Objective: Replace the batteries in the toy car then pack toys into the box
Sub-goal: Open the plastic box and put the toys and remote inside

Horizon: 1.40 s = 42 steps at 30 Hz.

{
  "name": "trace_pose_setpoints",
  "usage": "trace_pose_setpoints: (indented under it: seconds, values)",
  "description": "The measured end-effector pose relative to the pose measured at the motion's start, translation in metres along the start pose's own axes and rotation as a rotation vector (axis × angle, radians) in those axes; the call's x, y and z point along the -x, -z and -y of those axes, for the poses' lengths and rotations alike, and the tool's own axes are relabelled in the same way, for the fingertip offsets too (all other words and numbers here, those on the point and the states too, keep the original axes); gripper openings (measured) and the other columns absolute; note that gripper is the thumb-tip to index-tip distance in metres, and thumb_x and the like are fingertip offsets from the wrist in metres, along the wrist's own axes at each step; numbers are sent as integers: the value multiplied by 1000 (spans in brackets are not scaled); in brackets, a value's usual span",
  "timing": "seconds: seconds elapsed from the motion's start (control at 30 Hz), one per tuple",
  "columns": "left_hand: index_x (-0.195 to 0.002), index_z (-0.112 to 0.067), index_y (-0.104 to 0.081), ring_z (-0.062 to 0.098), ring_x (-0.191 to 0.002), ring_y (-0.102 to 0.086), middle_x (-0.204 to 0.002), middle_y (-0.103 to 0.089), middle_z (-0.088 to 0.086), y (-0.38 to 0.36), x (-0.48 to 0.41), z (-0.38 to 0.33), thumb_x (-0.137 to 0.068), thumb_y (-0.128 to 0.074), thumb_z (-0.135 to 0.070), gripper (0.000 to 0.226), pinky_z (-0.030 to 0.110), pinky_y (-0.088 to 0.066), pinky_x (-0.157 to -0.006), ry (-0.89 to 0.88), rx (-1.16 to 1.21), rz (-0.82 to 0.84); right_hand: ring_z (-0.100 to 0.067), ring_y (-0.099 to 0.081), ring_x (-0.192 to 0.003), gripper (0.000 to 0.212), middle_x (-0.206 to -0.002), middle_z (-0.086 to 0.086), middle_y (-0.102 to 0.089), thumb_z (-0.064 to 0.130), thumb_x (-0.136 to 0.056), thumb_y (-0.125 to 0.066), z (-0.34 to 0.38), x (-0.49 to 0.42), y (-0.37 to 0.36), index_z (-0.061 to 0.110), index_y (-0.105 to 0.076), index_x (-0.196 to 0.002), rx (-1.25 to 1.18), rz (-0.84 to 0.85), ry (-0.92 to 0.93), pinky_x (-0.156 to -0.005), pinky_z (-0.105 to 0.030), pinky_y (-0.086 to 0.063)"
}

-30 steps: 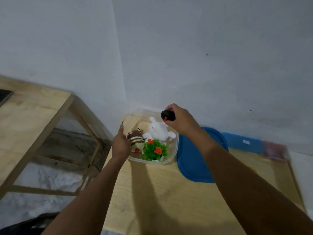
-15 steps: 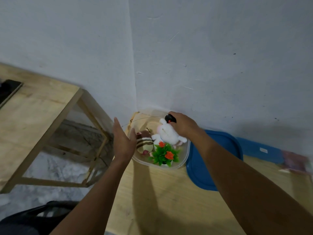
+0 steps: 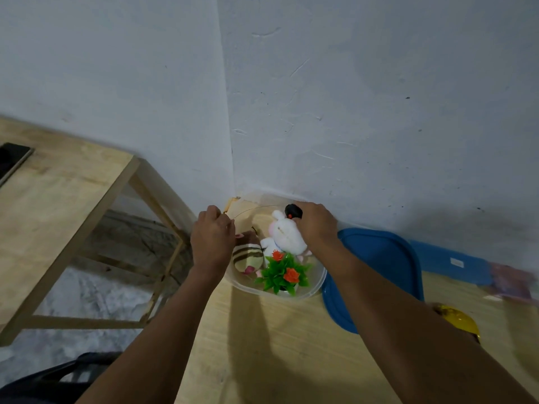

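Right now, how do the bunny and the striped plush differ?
Colour: the bunny is white with a pink cheek; the striped plush is tan with brown bands.
Size: the bunny looks larger.
Place: the bunny lies by the right hand, which holds a black toy; the striped plush lies by the left hand, which grips the box rim.
Both are soft toys inside the box, behind the plant.

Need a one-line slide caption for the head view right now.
Right hand holds a small black toy over the clear box of toys; left hand grips its rim, blue lid alongside.
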<state>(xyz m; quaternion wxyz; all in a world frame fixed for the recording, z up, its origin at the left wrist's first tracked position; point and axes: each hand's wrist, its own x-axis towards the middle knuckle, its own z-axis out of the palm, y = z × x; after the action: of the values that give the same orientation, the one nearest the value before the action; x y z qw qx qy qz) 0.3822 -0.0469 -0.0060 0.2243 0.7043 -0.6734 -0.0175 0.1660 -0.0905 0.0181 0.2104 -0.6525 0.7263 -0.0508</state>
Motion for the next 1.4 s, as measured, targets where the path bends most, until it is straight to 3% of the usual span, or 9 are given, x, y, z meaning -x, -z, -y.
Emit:
trace_pose_setpoints:
  seconds: [0.23, 0.5, 0.67, 0.77, 0.83, 0.97, 1.17, 1.27, 1.4]
  values:
    - [-71, 1, -70, 30, -70, -59, -88, -63, 13, -2, -10, 6, -80, -73, -9, 13, 39, -49, -58, -78, -68, 45, -17, -55, -70, 14, -87, -8, -68, 14, -92, -58, 2, -6, -3, 8, -70, -87, 47, 2, -36, -44, -22, -24]
    - [-55, 2, -64, 26, -53, -50, -56, -54, 11, 6, -13, -3, -71, -78, 3, 22, 33, -39, -44, -105, -58, 129, -24, -63, -98, 27, -112, -13, -69, 23, -96, -58, -2, -11, -1, 6, -70, -112, -217, 123, -18, -77, -30, -49]
    - [-61, 4, -67, 30, -57, -54, -59, -58, 14, 7, -15, 0, -77, -77, -5, 21, 32, -37, -49, -33, -9, 174, -18, -61, -87, 33, -95, 0, -69, 44, -94, -51, 8, 19, 3, 17, -71, -97, -106, -79, 35, -65, -27, -41]
    - [-72, 4, -70, 32, -66, -57, -68, -62, 17, 6, -10, 1, -85, -73, -11, 21, 31, -34, -55, 12, 61, 156, -20, -60, -103, 30, -110, 0, -68, 38, -94, -52, 24, 20, 0, 19, -71, -106, -26, -190, 190, -78, -31, -46]
    - [-76, 3, -71, 30, -70, -58, -73, -64, 16, 6, -10, 1, -87, -71, -14, 20, 31, -36, -57, 63, 113, 163, -22, -55, -114, 31, -125, -2, -63, 31, -96, -53, 42, 13, -1, 19, -66, -123, -78, -74, 324, -92, -36, -45]
    - [-81, 2, -72, 24, -67, -59, -75, -66, 13, 9, -13, 3, -86, -71, -13, 16, 28, -39, -59, 182, 305, 182, -23, -51, -124, 36, -139, -1, -55, 25, -99, -47, 76, 1, -18, 27, -59, -133, 41, 200, 461, -97, -39, -43]
    - [-85, -4, -75, 5, -53, -52, -60, -60, -2, 13, -12, 10, -83, -77, -15, 11, 13, -39, -52, 354, 551, 181, -21, -56, -114, 33, -119, 2, -66, 31, -99, -38, 83, -7, -36, 25, -66, -117, 438, 400, 446, -108, -42, -27]
    - [-85, -5, -75, 13, -57, -55, -65, -65, 7, 9, -11, 12, -84, -76, -18, 13, 23, -45, -56, 350, 543, 186, -20, -54, -119, 33, -124, 2, -65, 31, -99, -41, 79, -1, -18, 25, -66, -120, 226, 304, 409, -114, -40, -20]
    - [-95, -7, -71, 20, -71, -63, -81, -67, 8, 3, -5, 7, -90, -68, -21, 15, 33, -55, -65, 374, 573, 167, -17, -61, -107, 29, -119, 4, -68, 28, -95, -52, 45, 32, 14, 24, -68, -118, -212, -116, 253, -96, -35, -48]
